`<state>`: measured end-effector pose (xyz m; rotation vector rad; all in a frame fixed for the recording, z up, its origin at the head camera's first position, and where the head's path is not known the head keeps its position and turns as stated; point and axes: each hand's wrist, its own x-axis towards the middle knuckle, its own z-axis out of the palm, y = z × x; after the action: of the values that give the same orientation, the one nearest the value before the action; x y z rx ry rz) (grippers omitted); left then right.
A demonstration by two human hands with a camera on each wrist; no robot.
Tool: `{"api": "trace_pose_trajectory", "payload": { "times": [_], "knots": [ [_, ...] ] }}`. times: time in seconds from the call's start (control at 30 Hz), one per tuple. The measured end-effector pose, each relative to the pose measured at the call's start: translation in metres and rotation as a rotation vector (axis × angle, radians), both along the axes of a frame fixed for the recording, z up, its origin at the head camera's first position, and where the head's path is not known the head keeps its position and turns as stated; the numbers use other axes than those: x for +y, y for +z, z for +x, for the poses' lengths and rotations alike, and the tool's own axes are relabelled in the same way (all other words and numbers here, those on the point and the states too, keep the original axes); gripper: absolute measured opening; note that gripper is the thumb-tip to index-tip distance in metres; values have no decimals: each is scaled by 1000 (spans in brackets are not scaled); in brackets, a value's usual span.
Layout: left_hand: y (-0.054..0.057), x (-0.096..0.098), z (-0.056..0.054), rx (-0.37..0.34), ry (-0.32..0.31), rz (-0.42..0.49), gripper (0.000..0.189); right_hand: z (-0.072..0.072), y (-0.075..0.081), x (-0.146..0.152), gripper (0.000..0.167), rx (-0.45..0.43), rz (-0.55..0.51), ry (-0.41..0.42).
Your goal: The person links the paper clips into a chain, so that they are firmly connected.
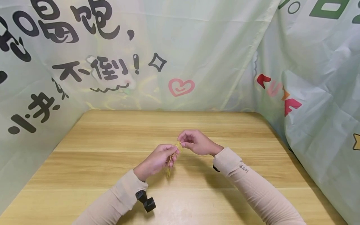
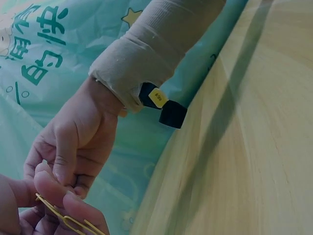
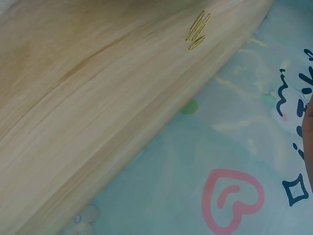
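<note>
A chain of thin yellow-gold wire loops that look like paper clips (image 1: 168, 172) hangs below the left hand (image 1: 157, 159) in the head view. The left hand pinches it between thumb and fingers. Close beside it, the right hand (image 1: 201, 142) pinches the chain's upper end between thumb and forefinger. Yellow wire clips (image 2: 51, 205) cross the left fingers in the left wrist view, with the right hand (image 2: 80, 137) just beyond. Several gold loops (image 3: 198, 29) appear against the table in the right wrist view; whether they hang or lie there, I cannot tell.
A wooden table (image 1: 112, 131) lies under both hands. Printed fabric (image 1: 208, 56) encloses its back and sides. Black wrist devices (image 1: 145, 201) sit on the sleeves, the right one mostly hidden.
</note>
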<state>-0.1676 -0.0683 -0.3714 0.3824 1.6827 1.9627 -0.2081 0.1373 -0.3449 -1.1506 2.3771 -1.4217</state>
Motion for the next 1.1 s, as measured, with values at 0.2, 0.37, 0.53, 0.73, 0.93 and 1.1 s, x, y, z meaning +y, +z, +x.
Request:
{"api": "trace_pose_trajectory", "payload": {
  "times": [0.2, 0.37, 0.53, 0.73, 0.93, 1.1],
  "knots": [
    [0, 1, 1, -13, 4, -26, 24, 0, 0, 0, 14, -8, -3, -11],
    [0, 1, 1, -12, 5, -38, 23, 0, 0, 1, 15, -7, -6, -11],
    [0, 2, 1, -14, 0, -34, 23, 0, 0, 1, 16, 2, -10, -4],
    [1, 3, 1, -17, 3, -18, 24, 0, 0, 1, 15, -16, -25, -1],
    [1, 3, 1, -14, -15, 9, 25, 1, 0, 2, 15, -23, -32, 7],
    [0, 2, 2, -8, -15, 19, 25, 1, 0, 3, 15, -21, -13, 18]
  ]
}}
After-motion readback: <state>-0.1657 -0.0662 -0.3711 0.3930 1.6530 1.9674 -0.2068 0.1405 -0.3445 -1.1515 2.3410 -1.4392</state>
